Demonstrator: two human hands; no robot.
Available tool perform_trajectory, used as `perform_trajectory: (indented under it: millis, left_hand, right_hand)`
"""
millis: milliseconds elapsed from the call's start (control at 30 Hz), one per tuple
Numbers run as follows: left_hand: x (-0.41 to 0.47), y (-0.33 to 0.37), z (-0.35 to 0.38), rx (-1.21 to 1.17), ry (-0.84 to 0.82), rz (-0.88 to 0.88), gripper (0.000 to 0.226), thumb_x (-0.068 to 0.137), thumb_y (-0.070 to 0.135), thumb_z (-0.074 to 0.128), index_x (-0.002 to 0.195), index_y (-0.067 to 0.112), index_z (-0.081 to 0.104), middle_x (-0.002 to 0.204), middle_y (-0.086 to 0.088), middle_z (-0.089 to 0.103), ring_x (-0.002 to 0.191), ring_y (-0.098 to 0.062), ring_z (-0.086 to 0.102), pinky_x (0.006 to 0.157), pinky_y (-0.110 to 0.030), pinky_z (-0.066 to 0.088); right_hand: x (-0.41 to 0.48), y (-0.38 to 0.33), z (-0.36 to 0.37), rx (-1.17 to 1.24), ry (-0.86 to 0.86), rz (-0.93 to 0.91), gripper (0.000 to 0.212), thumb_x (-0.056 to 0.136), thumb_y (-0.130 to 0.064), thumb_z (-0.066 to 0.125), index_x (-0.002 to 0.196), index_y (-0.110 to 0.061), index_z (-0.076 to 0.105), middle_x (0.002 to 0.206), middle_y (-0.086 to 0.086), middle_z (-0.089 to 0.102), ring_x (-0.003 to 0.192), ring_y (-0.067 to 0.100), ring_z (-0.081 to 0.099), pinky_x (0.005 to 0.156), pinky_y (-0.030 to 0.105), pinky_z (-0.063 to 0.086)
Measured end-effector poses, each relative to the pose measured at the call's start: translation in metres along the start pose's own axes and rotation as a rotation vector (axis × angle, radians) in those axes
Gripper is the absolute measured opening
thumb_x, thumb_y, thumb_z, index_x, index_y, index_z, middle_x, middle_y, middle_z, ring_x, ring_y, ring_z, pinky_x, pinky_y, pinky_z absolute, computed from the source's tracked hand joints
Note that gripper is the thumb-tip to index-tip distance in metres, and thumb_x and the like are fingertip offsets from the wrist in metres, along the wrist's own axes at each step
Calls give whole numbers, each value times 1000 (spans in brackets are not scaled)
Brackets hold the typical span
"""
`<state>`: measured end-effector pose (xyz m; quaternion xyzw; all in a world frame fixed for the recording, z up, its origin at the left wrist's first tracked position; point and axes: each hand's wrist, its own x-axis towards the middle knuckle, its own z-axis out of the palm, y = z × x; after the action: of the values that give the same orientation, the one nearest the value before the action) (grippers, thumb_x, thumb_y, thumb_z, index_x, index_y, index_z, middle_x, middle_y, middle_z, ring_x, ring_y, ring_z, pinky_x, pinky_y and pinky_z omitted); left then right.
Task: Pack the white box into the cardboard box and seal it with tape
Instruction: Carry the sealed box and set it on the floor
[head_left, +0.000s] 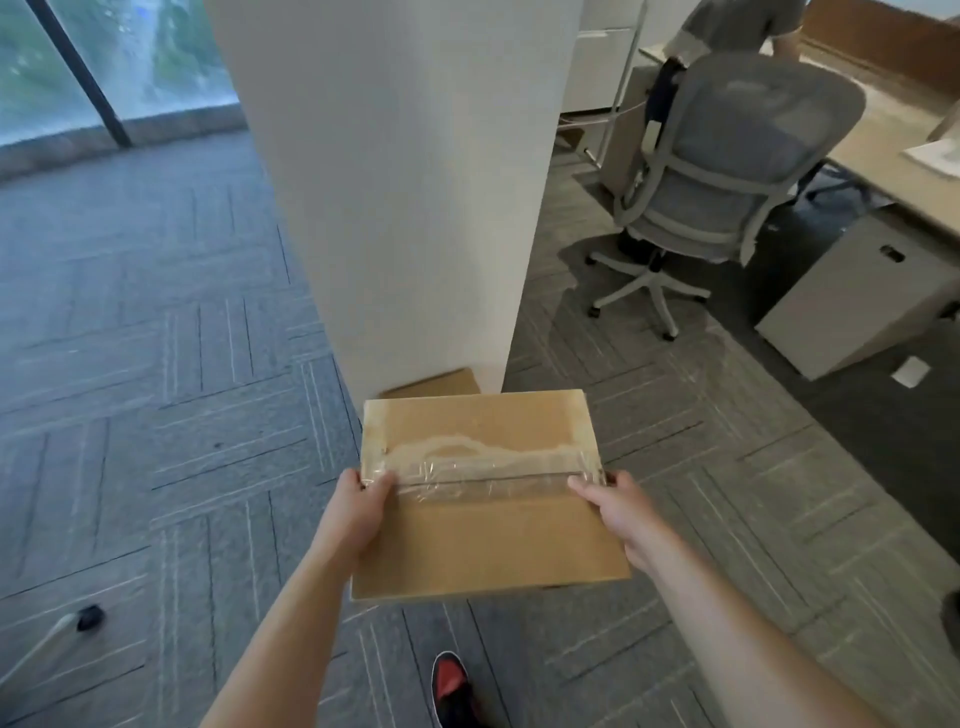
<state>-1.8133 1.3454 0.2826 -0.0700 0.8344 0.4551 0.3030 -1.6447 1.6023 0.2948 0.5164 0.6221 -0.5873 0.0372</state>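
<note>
A closed brown cardboard box (488, 540) is held in the air in front of me, above the carpet. A strip of clear tape (483, 480) runs along its top seam from side to side, with old torn tape marks above it. My left hand (358, 514) grips the box's left edge, thumb on top near the tape end. My right hand (618, 514) grips the right edge the same way. The white box is not visible. No tape roll is in view.
A wide white pillar (410, 197) stands straight ahead, with another piece of cardboard (434, 384) at its foot. A grey office chair (722, 171), a desk (893, 166) and a white cabinet (852, 296) are on the right, where a person stands. My shoe (452, 686) is below.
</note>
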Motion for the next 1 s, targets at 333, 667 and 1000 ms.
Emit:
perform_trajectory:
  millis: [333, 667, 1000]
  left_hand:
    - [115, 38, 9, -176, -33, -77, 41, 94, 40, 56, 133, 28, 47, 121, 0, 63, 103, -22, 62, 97, -50, 48]
    - [240, -6, 76, -334, 94, -181, 40, 92, 32, 66, 124, 19, 47, 115, -3, 62, 100, -24, 63, 89, -49, 52]
    - [388, -62, 133, -577, 141, -24, 42, 94, 21, 62, 135, 29, 54, 117, 0, 69, 102, -22, 68, 77, -37, 54]
  right_hand:
    - [136, -80, 25, -44, -142, -103, 43, 83, -46, 74, 120, -27, 60, 115, -1, 68, 101, 23, 67, 91, 51, 56]
    - [327, -65, 71, 7, -375, -126, 51, 90, -26, 69, 133, -40, 46, 114, 0, 68, 101, 25, 67, 73, 39, 56]
    - [494, -27, 136, 34, -411, -213, 42, 90, -32, 69, 129, -28, 57, 117, 3, 69, 105, 27, 66, 80, 43, 55]
